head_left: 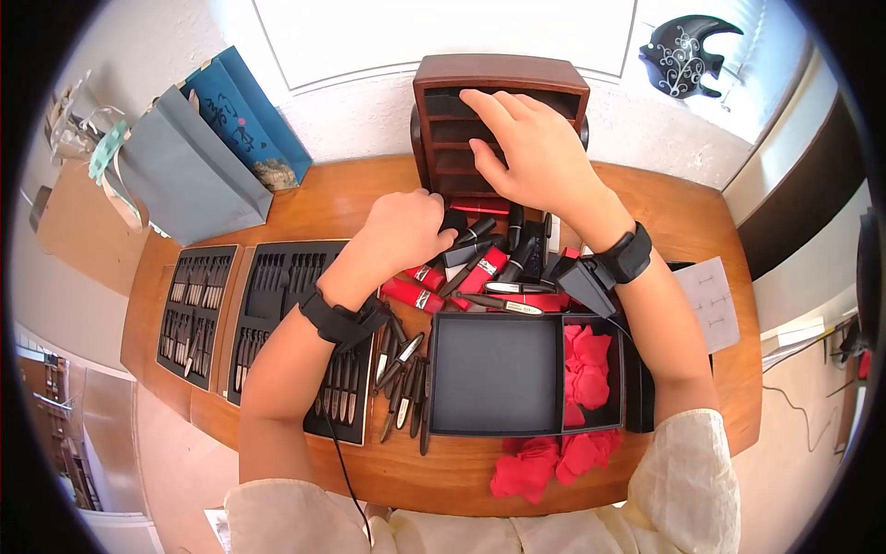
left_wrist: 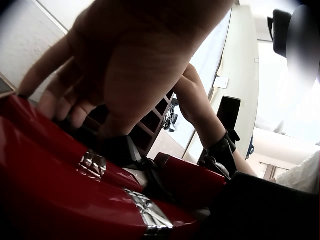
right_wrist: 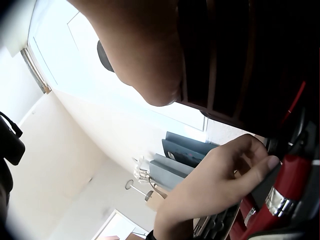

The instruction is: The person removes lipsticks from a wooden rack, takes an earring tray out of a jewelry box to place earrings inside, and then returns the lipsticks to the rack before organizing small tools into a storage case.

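We see the right hand [head_left: 535,152] raised at the front of the dark-brown wooden rack [head_left: 503,66], fingers extended and spread across its upper openings, holding nothing we can see. We cannot tell whether the fingertips touch a shelf. The rack stands at the back of the surface [head_left: 360,177], near the wall.

We note the left hand [head_left: 403,226] lower, just in front of the rack and to its left, fingers bent down at a black piece [head_left: 453,221] in the pile; we cannot tell whether it grips the piece. Around it lie red tubes [head_left: 413,295] with silver bands and black tubes [head_left: 515,226], jumbled together. Both wrists carry black straps.

Nearer the person, we record an open black box [head_left: 498,374]: its wide left compartment shows a dark floor, its narrow right one holds red petals [head_left: 587,369]. More petals lie on the surface along its near edge. Slim dark pens [head_left: 403,392] lie loose left of the box, beside slotted black trays [head_left: 263,300] holding others. At far left we observe a grey bag [head_left: 194,157] and a blue bag [head_left: 242,115].
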`<action>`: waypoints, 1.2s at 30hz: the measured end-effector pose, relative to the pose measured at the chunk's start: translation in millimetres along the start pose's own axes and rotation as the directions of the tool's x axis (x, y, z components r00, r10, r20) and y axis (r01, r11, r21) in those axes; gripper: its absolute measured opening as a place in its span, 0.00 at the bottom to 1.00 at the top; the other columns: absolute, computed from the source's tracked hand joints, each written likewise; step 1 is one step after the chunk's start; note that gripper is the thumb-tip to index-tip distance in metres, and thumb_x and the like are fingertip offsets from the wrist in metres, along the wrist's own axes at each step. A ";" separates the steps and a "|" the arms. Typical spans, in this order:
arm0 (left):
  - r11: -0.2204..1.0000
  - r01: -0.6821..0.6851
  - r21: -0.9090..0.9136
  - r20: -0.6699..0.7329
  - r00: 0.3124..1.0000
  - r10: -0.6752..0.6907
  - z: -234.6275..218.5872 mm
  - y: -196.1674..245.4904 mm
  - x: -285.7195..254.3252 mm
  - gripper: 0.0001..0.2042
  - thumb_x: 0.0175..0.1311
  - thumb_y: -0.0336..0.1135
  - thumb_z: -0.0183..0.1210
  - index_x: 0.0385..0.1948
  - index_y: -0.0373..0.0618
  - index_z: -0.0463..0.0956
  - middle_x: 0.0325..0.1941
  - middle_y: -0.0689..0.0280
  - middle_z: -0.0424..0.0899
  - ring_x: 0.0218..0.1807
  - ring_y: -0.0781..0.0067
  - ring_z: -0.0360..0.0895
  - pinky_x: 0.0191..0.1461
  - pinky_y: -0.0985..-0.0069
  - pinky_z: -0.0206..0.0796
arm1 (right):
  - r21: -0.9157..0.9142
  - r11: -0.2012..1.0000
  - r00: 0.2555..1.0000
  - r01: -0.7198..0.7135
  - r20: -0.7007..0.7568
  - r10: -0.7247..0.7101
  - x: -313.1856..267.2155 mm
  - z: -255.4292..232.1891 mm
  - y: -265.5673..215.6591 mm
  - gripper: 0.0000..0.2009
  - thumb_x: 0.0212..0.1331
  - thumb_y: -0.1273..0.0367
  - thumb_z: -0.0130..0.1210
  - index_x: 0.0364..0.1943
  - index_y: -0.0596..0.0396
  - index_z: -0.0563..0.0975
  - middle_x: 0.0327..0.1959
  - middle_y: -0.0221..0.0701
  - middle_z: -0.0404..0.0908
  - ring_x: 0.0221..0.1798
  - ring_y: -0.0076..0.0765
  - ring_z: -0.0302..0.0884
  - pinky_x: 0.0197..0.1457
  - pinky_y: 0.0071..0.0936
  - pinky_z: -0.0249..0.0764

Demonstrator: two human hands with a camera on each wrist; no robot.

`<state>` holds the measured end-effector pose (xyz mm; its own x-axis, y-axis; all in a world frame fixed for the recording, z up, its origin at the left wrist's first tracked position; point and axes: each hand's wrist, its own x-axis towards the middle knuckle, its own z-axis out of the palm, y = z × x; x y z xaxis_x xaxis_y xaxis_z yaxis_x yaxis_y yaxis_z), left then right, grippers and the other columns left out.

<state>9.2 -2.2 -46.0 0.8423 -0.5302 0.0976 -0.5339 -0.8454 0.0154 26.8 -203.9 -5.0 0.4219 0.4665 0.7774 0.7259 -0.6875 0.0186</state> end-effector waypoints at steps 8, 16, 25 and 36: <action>0.998 -0.066 0.024 -0.063 0.996 0.068 9.4 -7.3 1.9 0.16 0.59 0.47 0.60 0.27 0.39 0.77 0.31 0.53 0.81 0.38 0.46 0.79 0.41 0.55 0.71 | 0.026 0.994 0.991 0.103 -0.083 -0.101 2.7 3.1 10.4 0.16 0.54 0.67 0.55 0.47 0.57 0.73 0.34 0.41 0.78 0.39 0.49 0.79 0.44 0.43 0.75; 1.000 0.016 -0.004 -0.015 1.000 -0.016 0.8 -0.5 1.8 0.15 0.58 0.43 0.62 0.27 0.40 0.73 0.30 0.53 0.80 0.37 0.46 0.78 0.40 0.57 0.68 | 0.076 0.987 0.988 0.145 0.040 -0.148 8.0 -6.1 30.0 0.18 0.56 0.65 0.52 0.50 0.58 0.75 0.36 0.44 0.82 0.41 0.53 0.81 0.47 0.45 0.77; 1.000 0.013 0.011 -0.021 1.000 -0.013 1.8 -0.6 2.0 0.15 0.58 0.42 0.62 0.27 0.39 0.72 0.31 0.52 0.79 0.35 0.46 0.77 0.39 0.57 0.67 | 0.080 0.994 0.997 0.080 -0.018 -0.079 3.0 -2.8 21.2 0.18 0.54 0.64 0.54 0.48 0.58 0.77 0.35 0.44 0.82 0.40 0.53 0.81 0.47 0.44 0.77; 1.000 -0.006 -0.019 -0.056 0.998 0.005 3.7 -1.7 0.9 0.14 0.58 0.41 0.61 0.26 0.39 0.72 0.28 0.51 0.78 0.34 0.45 0.76 0.38 0.56 0.67 | 0.126 0.991 0.998 0.055 0.000 -0.055 -6.3 -4.8 19.9 0.21 0.55 0.66 0.54 0.54 0.58 0.75 0.37 0.45 0.81 0.43 0.52 0.81 0.48 0.43 0.76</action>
<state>11.1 -1.5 -49.6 0.8342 -0.5297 0.1534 -0.5401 -0.8409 0.0335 36.0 -223.2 -6.4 0.3814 0.5039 0.7750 0.8104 -0.5856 -0.0180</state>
